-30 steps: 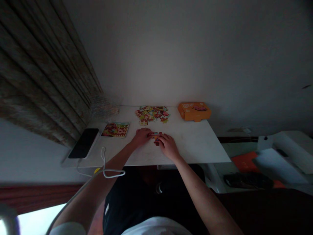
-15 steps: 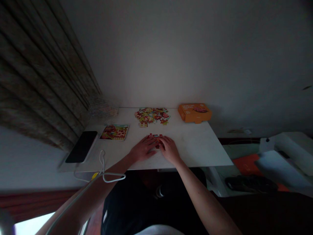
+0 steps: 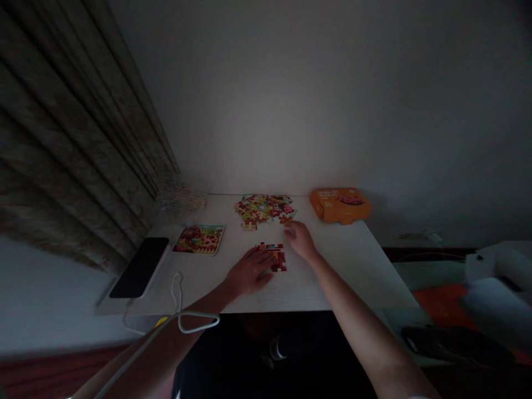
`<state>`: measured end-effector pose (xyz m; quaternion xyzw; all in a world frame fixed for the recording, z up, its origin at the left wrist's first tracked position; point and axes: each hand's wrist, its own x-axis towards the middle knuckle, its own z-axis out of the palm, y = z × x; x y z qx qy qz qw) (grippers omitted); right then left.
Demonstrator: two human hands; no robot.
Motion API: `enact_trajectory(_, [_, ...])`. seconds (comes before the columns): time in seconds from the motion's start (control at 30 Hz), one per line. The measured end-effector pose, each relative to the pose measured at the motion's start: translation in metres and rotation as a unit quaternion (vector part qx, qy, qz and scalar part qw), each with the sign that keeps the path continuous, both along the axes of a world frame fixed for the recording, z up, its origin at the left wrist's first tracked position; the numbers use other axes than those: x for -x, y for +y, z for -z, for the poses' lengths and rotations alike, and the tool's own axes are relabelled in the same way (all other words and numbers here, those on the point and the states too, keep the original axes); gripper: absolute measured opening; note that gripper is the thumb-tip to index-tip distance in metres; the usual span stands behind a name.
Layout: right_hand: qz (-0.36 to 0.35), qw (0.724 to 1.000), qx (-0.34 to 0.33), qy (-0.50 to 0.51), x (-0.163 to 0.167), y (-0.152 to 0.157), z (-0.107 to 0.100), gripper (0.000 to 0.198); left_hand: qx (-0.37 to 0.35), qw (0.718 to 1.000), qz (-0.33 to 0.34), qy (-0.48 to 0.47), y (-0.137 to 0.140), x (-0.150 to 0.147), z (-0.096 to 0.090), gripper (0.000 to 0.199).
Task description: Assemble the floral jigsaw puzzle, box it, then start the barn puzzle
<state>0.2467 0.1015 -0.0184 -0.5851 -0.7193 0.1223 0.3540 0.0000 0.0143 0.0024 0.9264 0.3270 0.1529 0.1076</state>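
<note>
My left hand (image 3: 249, 271) lies flat with its fingers stretched over the left part of a small block of joined jigsaw pieces (image 3: 279, 259), mostly red and orange. Part of that block is hidden under the fingers. Farther back, my right hand (image 3: 301, 240) reaches to the near right edge of a heap of loose jigsaw pieces (image 3: 264, 208). Its fingers are bent and apart, close to an orange-brown piece (image 3: 285, 220); whether they touch it is unclear. A pale piece (image 3: 249, 226) lies at the heap's near left edge.
A farm picture card (image 3: 198, 239) lies left of the hands, beside a black phone (image 3: 140, 267). Clear plastic wrap (image 3: 183, 197) sits at the back left, an orange puzzle box (image 3: 341, 205) at the back right. A white cable (image 3: 197, 314) loops over the left forearm.
My right hand has left the joined pieces and moved forward and right to the heap. My left hand stays on the block, which now shows more. The view has tilted slightly upward.
</note>
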Motion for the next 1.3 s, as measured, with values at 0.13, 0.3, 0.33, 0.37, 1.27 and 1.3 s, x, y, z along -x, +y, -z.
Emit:
enact_trajectory(0.13, [0.014, 0.998, 0.027, -0.057, 0.003, 0.054, -0.011, 0.025, 0.005, 1.0, -0.013, -0.005, 0.002, 0.001, 0.005, 0.044])
enact_trajectory(0.3, [0.059, 0.989, 0.054, -0.126, 0.005, 0.082, -0.006, 0.038, 0.013, 0.999, -0.052, -0.007, 0.004, 0.002, 0.006, 0.043])
enact_trajectory(0.33, [0.07, 0.987, 0.052, -0.133, 0.005, 0.082, -0.003, 0.04, 0.016, 0.998, -0.059, -0.009, 0.004, 0.002, 0.006, 0.042])
enact_trajectory(0.37, [0.08, 0.986, 0.047, -0.136, 0.003, 0.081, 0.001, 0.041, 0.017, 0.998, -0.066, -0.013, 0.004, 0.001, 0.006, 0.041])
enact_trajectory(1.27, [0.161, 0.981, 0.039, -0.104, -0.001, 0.062, 0.0, 0.029, 0.003, 0.97, -0.244, 0.017, 0.166, -0.074, -0.02, 0.049])
enact_trajectory(1.3, [0.162, 0.98, 0.04, -0.107, -0.001, 0.062, 0.0, 0.029, 0.004, 0.972, -0.235, 0.031, 0.169, -0.073, -0.018, 0.046])
